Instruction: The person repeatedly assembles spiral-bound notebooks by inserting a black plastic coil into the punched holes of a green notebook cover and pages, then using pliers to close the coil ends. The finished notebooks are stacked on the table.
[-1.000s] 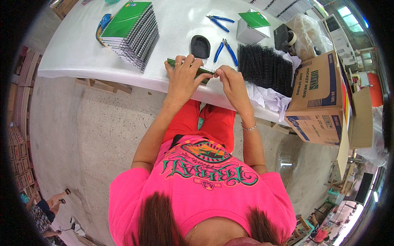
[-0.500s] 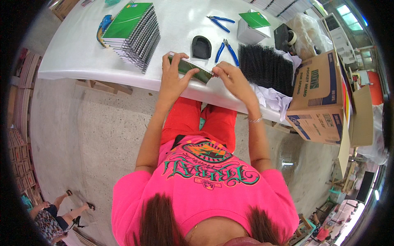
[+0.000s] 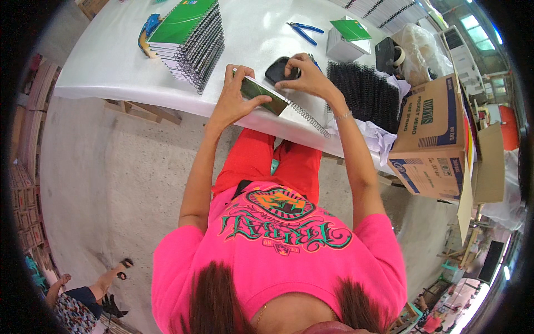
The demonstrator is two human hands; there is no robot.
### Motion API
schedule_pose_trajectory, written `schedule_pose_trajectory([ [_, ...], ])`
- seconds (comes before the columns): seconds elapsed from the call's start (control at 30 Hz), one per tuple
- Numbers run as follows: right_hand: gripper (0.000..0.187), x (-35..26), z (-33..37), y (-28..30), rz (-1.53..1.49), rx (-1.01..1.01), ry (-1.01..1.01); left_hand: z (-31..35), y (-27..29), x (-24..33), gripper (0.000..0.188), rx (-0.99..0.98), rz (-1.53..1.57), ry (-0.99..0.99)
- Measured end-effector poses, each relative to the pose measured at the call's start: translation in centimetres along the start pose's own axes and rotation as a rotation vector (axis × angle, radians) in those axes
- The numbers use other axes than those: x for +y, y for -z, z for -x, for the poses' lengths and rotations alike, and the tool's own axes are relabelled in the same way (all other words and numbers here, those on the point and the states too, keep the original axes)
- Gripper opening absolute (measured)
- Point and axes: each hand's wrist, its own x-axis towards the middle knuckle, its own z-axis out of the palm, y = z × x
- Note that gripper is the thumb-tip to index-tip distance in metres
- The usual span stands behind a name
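L hand is gripping the green notebook at the near edge of the bench, thumb lying along the cover's lower part, fingers bending over the upper edge near its L end; wrist is angling up & inward, forearm is coming up from below, elbow out to the side. Notebook is tilting, its R end pointing down twd the person. A wire coil is sticking out of that end, trailing down-R by the bench's front edge. R hand is hovering over or touching the black dish, can't tell which; index & thumb are curving twd each other, back of hand facing up, wrist bending L, forearm slanting up from lower R. Can't tell if its fingertips are pinching anything. Blue pliers are lying beyond the dish; a pile of black coils is sitting just R of the R hand, next to a cardboard box. Notebook stack is standing L of the L hand, apart from it.
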Motion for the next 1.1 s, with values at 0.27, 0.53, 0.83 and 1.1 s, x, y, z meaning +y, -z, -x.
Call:
schedule_pose_trajectory([
  [0.27, 0.036, -1.7, 8.5, 0.3, -1.57, -0.088, -0.055, 0.2, 0.9, -2.1, 0.069, 0.03, 0.002, -0.083],
  [0.53, 0.02, -2.0, 9.1, 0.8, -0.946, -0.096, -0.019, 0.1, 1.0, -1.3, 0.067, -0.018, 0.069, -0.051],
  [0.83, 0.024, -2.7, 8.6, 0.2, -0.83, -0.012, -0.195, 0.1, 1.1, -1.4, 0.065, -0.024, 0.082, -0.054],
  [1.1, 0.023, -0.6, 8.3, -0.5, -0.872, 0.068, -0.195, -0.3, -0.2, -1.8, 0.092, -0.046, 0.279, 0.032],
])
